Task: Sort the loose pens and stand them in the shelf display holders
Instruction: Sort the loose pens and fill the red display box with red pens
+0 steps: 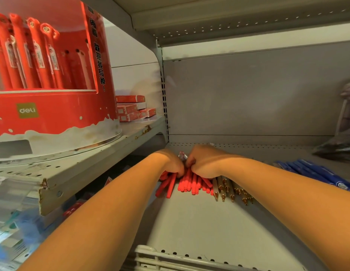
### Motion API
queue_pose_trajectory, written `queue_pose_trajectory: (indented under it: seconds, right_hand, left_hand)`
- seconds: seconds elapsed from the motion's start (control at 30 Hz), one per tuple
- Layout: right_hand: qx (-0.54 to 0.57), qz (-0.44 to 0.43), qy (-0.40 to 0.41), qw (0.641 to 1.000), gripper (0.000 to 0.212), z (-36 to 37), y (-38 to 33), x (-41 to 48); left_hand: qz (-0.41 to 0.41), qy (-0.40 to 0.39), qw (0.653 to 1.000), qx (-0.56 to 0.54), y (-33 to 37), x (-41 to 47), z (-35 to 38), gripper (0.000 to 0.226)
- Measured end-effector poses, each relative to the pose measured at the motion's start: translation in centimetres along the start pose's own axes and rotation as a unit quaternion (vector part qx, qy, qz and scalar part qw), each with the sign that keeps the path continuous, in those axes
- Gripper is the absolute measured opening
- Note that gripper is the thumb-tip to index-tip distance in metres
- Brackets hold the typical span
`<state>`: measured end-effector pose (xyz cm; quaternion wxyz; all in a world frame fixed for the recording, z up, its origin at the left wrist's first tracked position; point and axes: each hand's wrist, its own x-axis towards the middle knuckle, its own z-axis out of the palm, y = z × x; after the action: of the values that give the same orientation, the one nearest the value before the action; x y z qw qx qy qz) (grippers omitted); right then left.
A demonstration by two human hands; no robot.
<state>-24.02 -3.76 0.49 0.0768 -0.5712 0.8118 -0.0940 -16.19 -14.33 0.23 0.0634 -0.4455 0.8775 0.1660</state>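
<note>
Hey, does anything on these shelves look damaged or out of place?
Yes. The upper shelf is chipped and rusty at its front corner. Loose red pens lie on the lower shelf, two splayed sideways by the left hand.

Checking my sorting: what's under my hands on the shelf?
A bunch of red pens lies under the left hand and right hand, near ends showing. Their far ends are covered.

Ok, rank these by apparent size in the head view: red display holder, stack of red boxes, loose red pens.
1. red display holder: largest by far, also nearest.
2=. loose red pens and stack of red boxes: look alike, pens partly hidden, so unranked.
</note>
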Motion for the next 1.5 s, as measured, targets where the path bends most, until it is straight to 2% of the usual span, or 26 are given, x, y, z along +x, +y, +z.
queue_pose_trajectory:
  seconds: [0.27, 0.43, 0.53, 0.67, 0.87, 1.1, 1.3, 1.43, 1.5]
  right_hand:
    - [-0.048, -0.012, -0.016, 0.999, 0.037, -0.3, -0.3, -0.6]
    - [-0.045, -0.005, -0.004, 0.999, 0.036, -0.2, -0.4, -0.8]
    - [-0.033, 0.005, 0.002, 0.999, 0.032, 0.1, -0.5, -0.7]
    - [-0.001, 0.002, -0.009, 1.0, 0.028, 0.2, -0.3, -0.9]
    - [-0.007, 0.016, 0.014, 1.0, 0.024, 0.7, -0.1, -0.2]
    - [0.049, 0.031, 0.106, 0.993, 0.014, -0.4, 0.7, 0.0]
    - [0.147, 0.038, 0.178, 0.972, 0.015, -1.9, 1.0, -0.8]
    - [0.245, 0.071, 0.227, 0.94, 0.018, -3.2, 1.1, -1.6]
    - [0.307, 0.068, 0.294, 0.903, 0.018, -4.4, 1.6, -2.3]
  left_hand:
    - [0.019, 0.05, 0.998, 0.038, 0.0, 0.4, 0.5, 0.009]
    - [0.01, 0.03, 0.999, 0.024, -0.6, 0.5, 0.1, 0.008]
    - [0.009, 0.032, 0.999, 0.005, -0.9, 0.6, 0.4, 0.019]
    - [0.007, 0.048, 0.998, -0.037, -1.2, 1.0, 0.7, 0.02]
    - [-0.004, 0.05, 0.985, -0.168, -2.0, 1.2, 0.4, 0.019]
    - [0.028, 0.098, 0.963, -0.248, -1.7, 0.1, -0.3, 0.01]
    - [0.11, 0.135, 0.936, -0.306, -0.8, -2.1, -0.6, 0.004]
    - [0.165, 0.138, 0.9, -0.378, -0.5, -3.9, -0.3, 0.007]
    - [0.204, 0.134, 0.873, -0.422, -0.3, -5.1, -0.5, 0.008]
